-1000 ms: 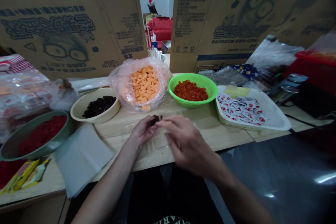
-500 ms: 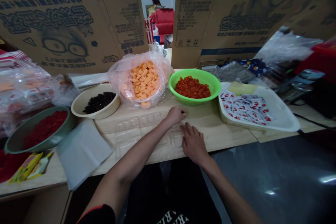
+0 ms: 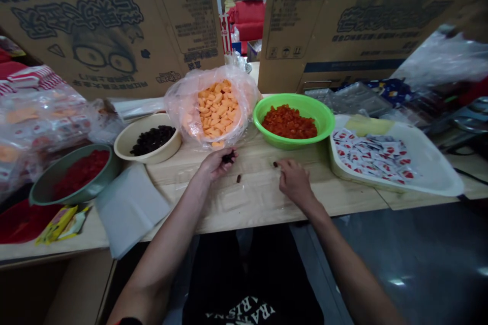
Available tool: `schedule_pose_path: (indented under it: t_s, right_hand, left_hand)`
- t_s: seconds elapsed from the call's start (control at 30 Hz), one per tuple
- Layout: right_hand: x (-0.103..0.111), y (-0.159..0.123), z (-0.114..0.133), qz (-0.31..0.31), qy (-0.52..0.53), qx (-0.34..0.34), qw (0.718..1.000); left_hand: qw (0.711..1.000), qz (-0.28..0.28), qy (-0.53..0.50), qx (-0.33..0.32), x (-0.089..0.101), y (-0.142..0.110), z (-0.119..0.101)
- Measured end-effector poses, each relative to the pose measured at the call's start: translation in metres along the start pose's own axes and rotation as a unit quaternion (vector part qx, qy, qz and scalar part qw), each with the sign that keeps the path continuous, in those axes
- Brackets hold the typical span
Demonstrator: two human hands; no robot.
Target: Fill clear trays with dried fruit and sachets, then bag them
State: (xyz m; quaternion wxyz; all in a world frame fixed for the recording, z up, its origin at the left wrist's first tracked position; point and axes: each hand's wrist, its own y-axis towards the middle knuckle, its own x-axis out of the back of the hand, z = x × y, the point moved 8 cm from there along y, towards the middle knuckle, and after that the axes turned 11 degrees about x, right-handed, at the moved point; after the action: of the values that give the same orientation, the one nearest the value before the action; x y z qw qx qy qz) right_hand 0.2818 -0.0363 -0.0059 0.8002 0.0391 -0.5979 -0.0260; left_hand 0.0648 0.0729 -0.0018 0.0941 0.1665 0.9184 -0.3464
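Observation:
My left hand (image 3: 216, 163) is cupped over the wooden table, its fingers closed on several dark dried fruit pieces (image 3: 228, 158). My right hand (image 3: 293, 181) rests to the right with its fingers curled beside one dark piece (image 3: 275, 164). Another dark piece (image 3: 238, 179) lies between my hands on a clear plastic compartment tray (image 3: 229, 195). Behind my left hand is a cream bowl (image 3: 127, 138) of dark fruit and a clear bag of orange pieces (image 3: 215, 107).
A green bowl (image 3: 319, 111) of red-orange pieces stands behind my right hand. A white tray (image 3: 427, 162) of small sachets is at right. A grey-green bowl (image 3: 41, 190) of red pieces, white sheets (image 3: 129, 208) and yellow packets (image 3: 57, 223) lie at left. Cardboard boxes (image 3: 107, 25) wall the back.
My left hand pulled back from the right toward the middle and now shows dark pieces in its fingers. My right hand shifted up; two dark pieces now lie on the clear tray.

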Motion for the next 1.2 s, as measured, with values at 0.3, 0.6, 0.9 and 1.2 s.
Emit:
schedule_pose_path:
  t_s: [0.3, 0.6, 0.9, 1.2]
  right_hand:
    - [-0.019, 0.045, -0.007, 0.072, -0.056, 0.017, 0.996]
    - [-0.028, 0.027, -0.006, -0.017, -0.016, -0.007, 1.0]
    - [-0.029, 0.023, -0.006, -0.026, -0.023, -0.024, 0.999]
    - [-0.031, 0.022, -0.005, -0.028, -0.04, -0.053, 0.997]
  left_hand:
    - [0.915, -0.172, 0.346, -0.117, 0.023, -0.032, 0.024]
    - [0.785, -0.202, 0.564, -0.156, -0.02, -0.026, 0.029]
    - [0.755, -0.248, 0.574, -0.2, -0.028, -0.009, -0.025]
    - [0.745, -0.231, 0.604, -0.165, 0.032, -0.019, -0.024]
